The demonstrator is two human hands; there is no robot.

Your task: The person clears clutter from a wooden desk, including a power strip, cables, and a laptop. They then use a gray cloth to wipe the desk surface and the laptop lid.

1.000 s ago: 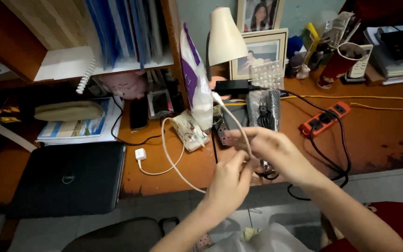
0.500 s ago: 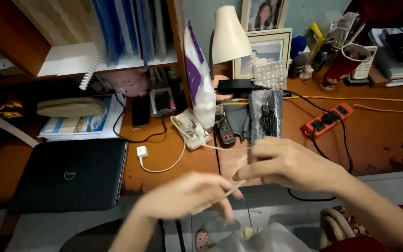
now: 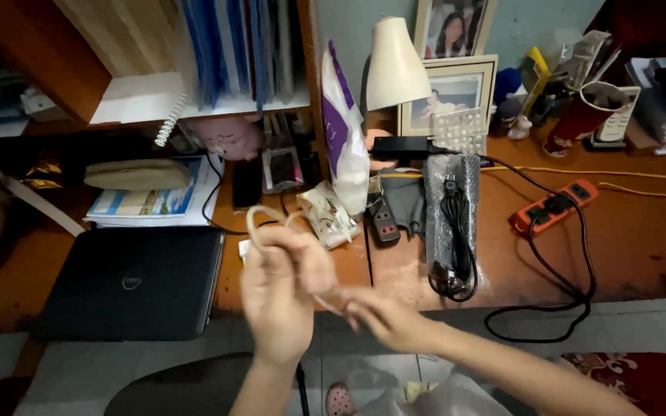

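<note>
My left hand [image 3: 279, 296] is raised above the desk's front edge with a thin white charging cable [image 3: 260, 218] looped over its fingers. My right hand [image 3: 385, 317] is just to its right, pinching the same cable where it runs out of the left hand. Both hands are blurred by motion. The cable's white plug is hidden behind my left hand. A closed black laptop [image 3: 129, 283] lies on the desk left of my hands.
On the orange wooden desk [image 3: 641, 246] lie a bubble-wrapped black cable [image 3: 452, 219], an orange power strip [image 3: 555, 206], a white pouch [image 3: 331, 216], a purple-white bag [image 3: 344, 142], a cream lamp [image 3: 395, 65], photo frames [image 3: 450, 88] and magazines [image 3: 152, 202]. A black chair [image 3: 186, 393] sits below.
My left hand rose and wound the white cable into a loop around its fingers; my right hand dropped lower and left. The cable no longer trails across the desk.
</note>
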